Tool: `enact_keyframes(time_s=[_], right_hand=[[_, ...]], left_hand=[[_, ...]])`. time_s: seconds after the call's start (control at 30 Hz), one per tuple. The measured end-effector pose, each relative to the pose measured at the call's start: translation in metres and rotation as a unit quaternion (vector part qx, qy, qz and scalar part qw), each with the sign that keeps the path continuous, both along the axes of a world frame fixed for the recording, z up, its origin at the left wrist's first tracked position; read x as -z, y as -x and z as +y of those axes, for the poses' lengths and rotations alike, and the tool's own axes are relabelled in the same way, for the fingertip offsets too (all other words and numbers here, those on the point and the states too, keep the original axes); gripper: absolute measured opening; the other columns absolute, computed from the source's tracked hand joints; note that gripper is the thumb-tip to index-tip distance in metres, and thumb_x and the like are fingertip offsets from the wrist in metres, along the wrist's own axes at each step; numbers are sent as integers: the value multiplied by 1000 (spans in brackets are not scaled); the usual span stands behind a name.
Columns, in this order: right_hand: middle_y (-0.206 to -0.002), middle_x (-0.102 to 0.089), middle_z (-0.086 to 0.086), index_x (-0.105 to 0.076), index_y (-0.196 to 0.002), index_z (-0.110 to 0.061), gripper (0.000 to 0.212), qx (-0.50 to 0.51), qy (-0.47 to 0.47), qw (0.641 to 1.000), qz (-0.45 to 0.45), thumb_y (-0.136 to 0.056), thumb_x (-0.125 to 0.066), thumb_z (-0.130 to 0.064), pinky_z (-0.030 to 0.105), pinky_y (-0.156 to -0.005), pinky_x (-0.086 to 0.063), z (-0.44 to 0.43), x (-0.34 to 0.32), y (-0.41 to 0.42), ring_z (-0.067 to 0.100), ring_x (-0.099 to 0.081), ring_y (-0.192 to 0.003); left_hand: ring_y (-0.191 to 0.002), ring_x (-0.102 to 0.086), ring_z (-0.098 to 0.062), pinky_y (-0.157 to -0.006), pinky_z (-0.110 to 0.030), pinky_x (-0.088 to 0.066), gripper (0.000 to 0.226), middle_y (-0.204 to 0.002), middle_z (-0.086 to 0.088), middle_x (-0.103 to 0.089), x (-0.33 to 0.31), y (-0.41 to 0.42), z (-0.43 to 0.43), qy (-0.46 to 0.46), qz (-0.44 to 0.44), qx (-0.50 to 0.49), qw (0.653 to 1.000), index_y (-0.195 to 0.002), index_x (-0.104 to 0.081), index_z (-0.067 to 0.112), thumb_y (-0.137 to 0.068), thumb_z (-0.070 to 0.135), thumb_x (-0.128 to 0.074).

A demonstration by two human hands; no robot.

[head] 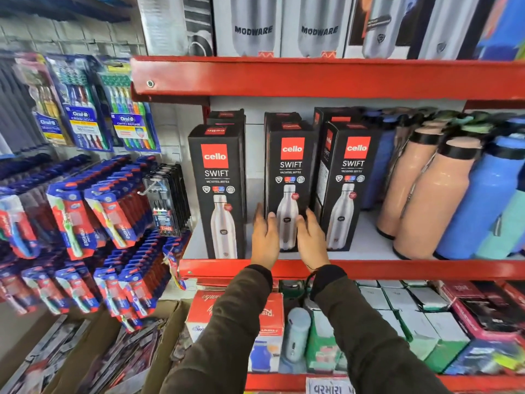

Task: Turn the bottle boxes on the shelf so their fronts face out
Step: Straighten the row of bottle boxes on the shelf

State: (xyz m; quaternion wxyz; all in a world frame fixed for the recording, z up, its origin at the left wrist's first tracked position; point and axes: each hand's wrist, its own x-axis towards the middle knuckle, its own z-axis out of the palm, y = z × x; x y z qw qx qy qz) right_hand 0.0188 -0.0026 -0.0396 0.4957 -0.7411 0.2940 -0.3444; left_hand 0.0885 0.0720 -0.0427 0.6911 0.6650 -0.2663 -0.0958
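Note:
Three black bottle boxes with red logos stand in a front row on the red shelf [397, 269], all with printed fronts facing out: the left box [217, 177], the middle box [289, 163] and the right box [350, 177]. More black boxes stand behind them. My left hand [264, 237] lies against the lower left edge of the middle box, fingers spread. My right hand [311, 240] rests at its lower right, fingers apart. Neither hand closes around the box.
Loose peach bottles [426, 194] and blue bottles [483, 200] crowd the shelf to the right. Toothbrush packs [85, 109] hang on the left. An upper shelf [312, 78] carries grey bottle boxes. Below are cartons and small boxes [397, 314].

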Motion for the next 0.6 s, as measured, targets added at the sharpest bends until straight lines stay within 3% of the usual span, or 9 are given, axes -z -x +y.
enact_keyframes(time_s=[0.1, 0.23, 0.3, 0.6], right_hand=[[-154, -46, 14, -37, -151, -7, 48, 1, 4, 1000, -3, -107, -40, -24, 16, -99, -25, -7, 0, 2, 27, -40, -144], [-144, -56, 10, -47, -145, -10, 43, -6, 10, 1000, -29, -105, -46, -24, 21, -104, -32, -8, 2, 8, 19, -51, -134], [-140, -59, 8, -48, -144, -11, 42, -12, 5, 999, -35, -104, -48, -24, 20, -102, -35, -6, 3, 12, 11, -54, -125], [-138, -62, 6, -51, -143, -17, 45, -31, -9, 998, -53, -101, -54, -33, 21, -102, -38, 2, 11, 31, 11, -57, -125]], left_hand=[[-151, -31, -19, -116, -21, -21, 48, -160, -6, -37, 2, 0, -1, -10, 31, -3, 999, -153, -34, 11, -108, 24, -35], [-144, -41, -18, -106, -16, -26, 43, -152, -4, -48, 2, 1, 4, -18, 42, -27, 999, -148, -44, 15, -107, 25, -38], [-141, -44, -19, -105, -17, -27, 42, -150, -4, -51, 3, 1, 7, -25, 32, -32, 999, -146, -47, 16, -106, 26, -39], [-135, -46, -15, -105, -21, -29, 43, -148, -3, -52, 11, 17, 24, -31, 5, -56, 998, -146, -46, 20, -106, 33, -39]])
